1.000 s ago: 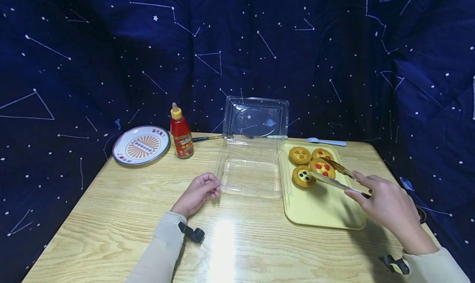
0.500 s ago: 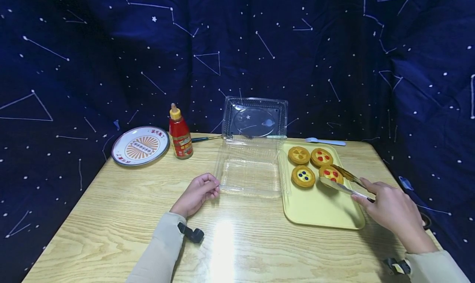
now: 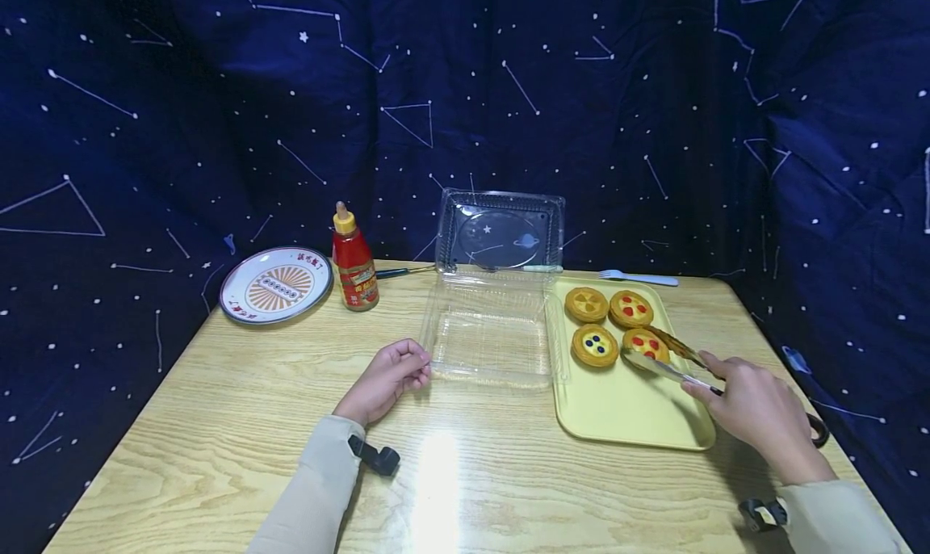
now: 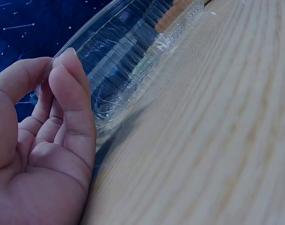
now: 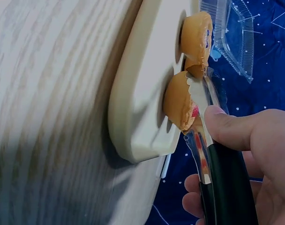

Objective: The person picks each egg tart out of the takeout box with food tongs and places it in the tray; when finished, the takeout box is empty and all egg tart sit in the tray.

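My left hand (image 3: pixel 388 376) pinches the near left corner of the rim of a clear plastic clamshell box (image 3: pixel 490 328), whose lid stands raised at the back. In the left wrist view, thumb and fingertips meet on that rim. My right hand (image 3: pixel 759 409) holds metal tongs (image 5: pixel 231 183) with black handles. The tips of the tongs lie on either side of an egg tart with red toppings (image 3: pixel 647 344), which sits on a yellow tray (image 3: pixel 632 413). Close by are a tart with dark berries (image 3: pixel 595 345), another red-topped tart (image 3: pixel 630 308) and a plain-patterned tart (image 3: pixel 586 304).
A red sauce bottle (image 3: pixel 356 271) with a yellow cap stands left of the box, beside a round patterned plate (image 3: pixel 276 286). A brush (image 3: pixel 407 271) and a pale blue fork (image 3: pixel 639 278) lie at the table's back edge, before a dark starry curtain (image 3: pixel 465 94).
The tongs carried the red-topped tart right and down to the tray, apart from the tarts it overlapped. Since then my right hand has shifted slightly left. My left hand has stayed put.
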`<act>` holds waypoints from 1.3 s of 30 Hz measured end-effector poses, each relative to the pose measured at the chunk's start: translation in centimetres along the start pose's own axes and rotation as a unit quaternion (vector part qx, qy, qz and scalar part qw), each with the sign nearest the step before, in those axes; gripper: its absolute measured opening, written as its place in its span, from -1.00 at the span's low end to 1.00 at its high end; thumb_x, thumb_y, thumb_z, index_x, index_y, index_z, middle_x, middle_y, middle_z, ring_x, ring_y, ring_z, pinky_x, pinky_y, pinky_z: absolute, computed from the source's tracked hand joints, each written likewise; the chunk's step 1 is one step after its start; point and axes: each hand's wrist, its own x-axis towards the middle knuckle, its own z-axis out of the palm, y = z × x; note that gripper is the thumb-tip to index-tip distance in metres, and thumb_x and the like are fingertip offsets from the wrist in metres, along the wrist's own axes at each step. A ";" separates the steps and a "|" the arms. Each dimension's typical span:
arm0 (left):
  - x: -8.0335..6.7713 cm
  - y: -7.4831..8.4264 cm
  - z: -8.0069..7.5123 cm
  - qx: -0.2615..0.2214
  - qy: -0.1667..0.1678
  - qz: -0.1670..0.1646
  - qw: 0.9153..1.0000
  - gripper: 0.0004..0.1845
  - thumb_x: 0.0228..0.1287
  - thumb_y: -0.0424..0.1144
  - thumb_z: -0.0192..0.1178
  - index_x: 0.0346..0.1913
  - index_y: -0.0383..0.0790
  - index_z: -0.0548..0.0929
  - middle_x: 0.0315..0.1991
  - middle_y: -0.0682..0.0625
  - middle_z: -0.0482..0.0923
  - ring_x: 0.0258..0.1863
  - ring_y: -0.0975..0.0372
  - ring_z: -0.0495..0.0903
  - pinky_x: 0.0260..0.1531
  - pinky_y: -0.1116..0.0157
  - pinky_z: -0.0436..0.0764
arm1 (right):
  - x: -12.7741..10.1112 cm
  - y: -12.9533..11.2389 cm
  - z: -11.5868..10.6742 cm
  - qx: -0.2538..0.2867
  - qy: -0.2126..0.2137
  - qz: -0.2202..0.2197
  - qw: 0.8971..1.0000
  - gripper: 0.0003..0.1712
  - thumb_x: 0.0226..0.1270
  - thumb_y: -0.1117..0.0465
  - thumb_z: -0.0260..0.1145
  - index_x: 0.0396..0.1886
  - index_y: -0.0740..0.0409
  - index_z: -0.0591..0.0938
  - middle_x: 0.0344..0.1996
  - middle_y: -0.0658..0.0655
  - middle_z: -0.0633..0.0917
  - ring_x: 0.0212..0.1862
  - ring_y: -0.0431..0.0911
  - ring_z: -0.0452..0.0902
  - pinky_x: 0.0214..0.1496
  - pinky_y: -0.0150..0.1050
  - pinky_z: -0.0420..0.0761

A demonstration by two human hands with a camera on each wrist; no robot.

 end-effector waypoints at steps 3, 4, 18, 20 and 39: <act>0.0 0.0 0.0 0.000 0.001 -0.001 1.000 -0.92 0.47 -0.37 0.08 -0.23 -0.32 0.48 -0.36 -0.11 0.55 -0.43 0.23 0.57 -0.43 0.43 0.57 | 0.0 0.1 0.1 0.003 -0.007 0.006 1.000 -0.22 0.17 -0.24 0.42 0.18 0.26 0.60 -0.06 0.49 0.62 -0.29 0.42 0.57 -0.59 0.14 0.42; 0.0 0.0 0.0 -0.001 0.002 -0.002 1.000 -0.92 0.46 -0.37 0.08 -0.22 -0.32 0.48 -0.36 -0.11 0.55 -0.42 0.23 0.57 -0.43 0.43 0.57 | 0.0 0.1 0.2 0.005 -0.010 0.008 1.000 -0.20 0.17 -0.25 0.41 0.19 0.27 0.59 -0.05 0.50 0.62 -0.27 0.43 0.57 -0.57 0.16 0.43; 0.1 0.0 0.0 -0.007 0.004 -0.004 1.000 -0.91 0.46 -0.35 0.10 -0.24 -0.32 0.49 -0.37 -0.10 0.55 -0.43 0.22 0.57 -0.43 0.42 0.56 | -1.0 -0.5 -0.7 0.038 -0.012 0.039 0.998 -0.05 0.22 -0.31 0.35 0.34 0.32 0.43 0.06 0.58 0.51 -0.01 0.52 0.45 -0.32 0.33 0.45; 0.1 0.0 0.0 -0.007 0.002 -0.004 1.000 -0.91 0.46 -0.35 0.09 -0.24 -0.32 0.48 -0.37 -0.10 0.54 -0.43 0.23 0.57 -0.44 0.42 0.56 | -1.1 -0.6 -0.8 0.042 -0.005 0.038 0.998 -0.04 0.22 -0.30 0.36 0.35 0.33 0.41 0.02 0.58 0.52 -0.07 0.50 0.49 -0.34 0.32 0.45; -0.1 0.1 0.2 -0.002 0.000 -0.004 1.000 -0.91 0.48 -0.35 0.07 -0.21 -0.32 0.47 -0.36 -0.07 0.55 -0.42 0.25 0.58 -0.43 0.44 0.57 | -0.5 1.3 -0.1 0.100 0.099 0.076 0.987 -0.22 0.18 -0.10 0.43 0.25 0.31 0.50 -0.42 0.30 0.59 -0.34 0.27 0.49 -0.37 0.25 0.35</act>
